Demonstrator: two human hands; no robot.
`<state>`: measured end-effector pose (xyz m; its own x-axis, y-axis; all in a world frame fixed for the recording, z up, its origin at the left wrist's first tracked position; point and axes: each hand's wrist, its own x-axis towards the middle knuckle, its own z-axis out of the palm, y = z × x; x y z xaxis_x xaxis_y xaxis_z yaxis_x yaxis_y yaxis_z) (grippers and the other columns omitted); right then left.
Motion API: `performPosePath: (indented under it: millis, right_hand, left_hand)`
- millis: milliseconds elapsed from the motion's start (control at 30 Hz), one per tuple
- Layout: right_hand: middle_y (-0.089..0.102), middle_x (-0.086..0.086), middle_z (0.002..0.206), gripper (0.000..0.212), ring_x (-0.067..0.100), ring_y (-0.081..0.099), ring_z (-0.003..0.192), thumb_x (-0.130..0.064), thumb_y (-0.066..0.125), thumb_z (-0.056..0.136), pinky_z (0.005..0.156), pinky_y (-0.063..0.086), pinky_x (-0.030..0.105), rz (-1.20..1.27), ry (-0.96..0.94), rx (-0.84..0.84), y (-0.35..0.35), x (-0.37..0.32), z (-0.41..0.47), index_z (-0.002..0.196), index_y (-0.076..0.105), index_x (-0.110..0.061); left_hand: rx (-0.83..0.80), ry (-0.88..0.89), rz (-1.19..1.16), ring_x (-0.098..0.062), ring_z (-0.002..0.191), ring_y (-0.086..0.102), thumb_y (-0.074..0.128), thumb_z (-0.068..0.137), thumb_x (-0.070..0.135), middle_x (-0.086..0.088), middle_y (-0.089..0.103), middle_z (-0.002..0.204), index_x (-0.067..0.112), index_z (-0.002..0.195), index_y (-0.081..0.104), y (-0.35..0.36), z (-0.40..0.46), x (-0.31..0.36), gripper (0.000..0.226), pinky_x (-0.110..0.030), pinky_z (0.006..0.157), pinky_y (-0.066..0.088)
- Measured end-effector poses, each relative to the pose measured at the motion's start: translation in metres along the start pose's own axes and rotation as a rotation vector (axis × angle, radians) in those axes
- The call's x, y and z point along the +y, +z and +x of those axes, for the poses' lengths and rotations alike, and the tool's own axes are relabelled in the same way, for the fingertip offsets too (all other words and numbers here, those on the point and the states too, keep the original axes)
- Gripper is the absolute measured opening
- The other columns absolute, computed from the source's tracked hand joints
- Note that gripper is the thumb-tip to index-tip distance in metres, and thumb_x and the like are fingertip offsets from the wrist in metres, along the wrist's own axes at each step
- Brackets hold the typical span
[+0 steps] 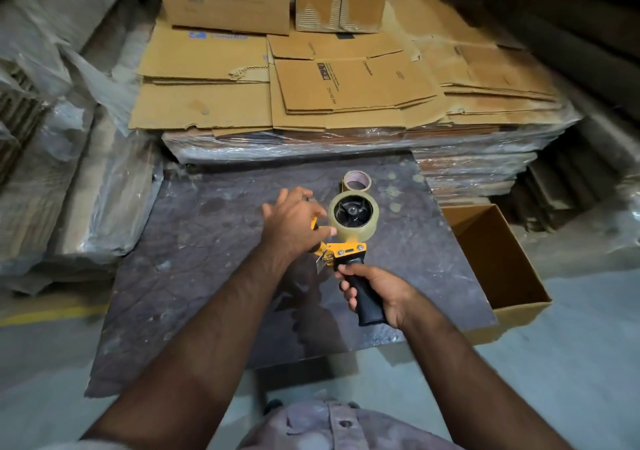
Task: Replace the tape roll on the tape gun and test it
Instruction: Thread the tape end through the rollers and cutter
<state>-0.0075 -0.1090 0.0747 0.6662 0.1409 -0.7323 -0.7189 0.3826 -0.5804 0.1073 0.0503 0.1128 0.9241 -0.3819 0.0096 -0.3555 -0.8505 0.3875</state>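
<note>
Yellow tape gun | right hand grip below tape roll

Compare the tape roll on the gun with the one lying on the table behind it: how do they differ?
The roll mounted on the tape gun is thick with clear tape; the roll on the table is nearly a bare core. The mounted roll sits on the gun's black hub, held up by the right hand; the table roll lies flat, its hole empty, untouched. The mounted roll looks yellowish, the table roll pale pinkish. Both are round with similar core openings.
</note>
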Motion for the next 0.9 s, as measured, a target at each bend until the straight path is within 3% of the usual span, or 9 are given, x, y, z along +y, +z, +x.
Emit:
performPosePath:
  millis: [167, 267, 400, 567, 633, 733, 900]
  right_hand:
    - [0.055, 0.000, 0.063, 0.017, 0.010, 0.046, 0.048, -0.020, 0.066, 0.091, 0.044, 0.043, 0.021, -0.045, 0.009, 0.022, -0.009, -0.012, -0.003, 0.076, 0.062, -0.015]
    - [0.053, 0.000, 0.060, 0.016, 0.010, 0.044, 0.044, -0.017, 0.063, 0.092, 0.042, 0.040, 0.020, -0.050, 0.007, 0.046, -0.021, -0.018, -0.011, 0.077, 0.061, -0.015]
    - [0.054, 0.000, 0.059, 0.026, 0.010, 0.045, 0.042, -0.020, 0.066, 0.091, 0.041, 0.040, 0.020, -0.062, 0.002, 0.059, -0.045, -0.027, -0.016, 0.068, 0.057, -0.015]
    - [0.054, 0.000, 0.060, 0.022, 0.009, 0.045, 0.042, -0.020, 0.065, 0.089, 0.040, 0.041, 0.020, -0.091, 0.023, 0.063, -0.068, -0.033, -0.019, 0.069, 0.056, -0.015]
    - [0.056, 0.000, 0.061, 0.021, 0.009, 0.046, 0.043, -0.020, 0.065, 0.088, 0.041, 0.042, 0.021, -0.109, 0.033, 0.067, -0.077, -0.033, -0.022, 0.070, 0.057, -0.014]
    - [0.055, 0.001, 0.061, 0.021, 0.010, 0.047, 0.043, -0.020, 0.066, 0.088, 0.040, 0.042, 0.021, -0.124, 0.034, 0.065, -0.089, -0.038, -0.028, 0.070, 0.058, -0.014]
    - [0.054, 0.000, 0.060, 0.024, 0.010, 0.044, 0.042, -0.021, 0.065, 0.089, 0.040, 0.040, 0.020, -0.124, 0.014, 0.043, -0.099, -0.045, -0.036, 0.067, 0.056, -0.015]
  left_hand:
    - [-0.098, -0.126, 0.258, -0.022, 0.140, 0.031, 0.072, 0.071, 0.069, 0.001, 0.039, 0.155, 0.031, 0.115, 0.071, 0.012, 0.018, 0.036, 0.058, -0.054, 0.104, 0.030]
    - [-0.046, -0.154, 0.258, -0.021, 0.139, 0.032, 0.073, 0.074, 0.064, 0.002, 0.041, 0.154, 0.030, 0.103, 0.073, 0.025, 0.023, 0.053, 0.044, -0.054, 0.104, 0.030]
    - [0.077, -0.085, 0.123, -0.016, 0.139, 0.030, 0.069, 0.083, 0.039, 0.008, 0.042, 0.155, 0.030, 0.082, 0.073, 0.045, 0.024, 0.066, 0.010, -0.051, 0.103, 0.028]
    - [0.055, -0.003, 0.122, -0.015, 0.141, 0.027, 0.069, 0.082, 0.036, 0.012, 0.039, 0.156, 0.030, 0.078, 0.070, 0.061, 0.019, 0.076, 0.007, -0.051, 0.103, 0.026]
    - [0.048, -0.011, 0.121, -0.016, 0.141, 0.026, 0.072, 0.080, 0.046, 0.012, 0.036, 0.158, 0.032, 0.078, 0.069, 0.064, 0.018, 0.082, 0.014, -0.051, 0.102, 0.026]
    - [0.056, -0.031, 0.104, -0.015, 0.142, 0.026, 0.074, 0.071, 0.067, 0.012, 0.034, 0.158, 0.037, 0.084, 0.066, 0.063, 0.017, 0.097, 0.033, -0.051, 0.103, 0.025]
    - [0.094, -0.072, 0.205, -0.018, 0.148, 0.021, 0.069, 0.073, 0.071, 0.007, 0.029, 0.162, 0.041, 0.117, 0.067, 0.058, 0.018, 0.123, 0.053, -0.057, 0.109, 0.024]
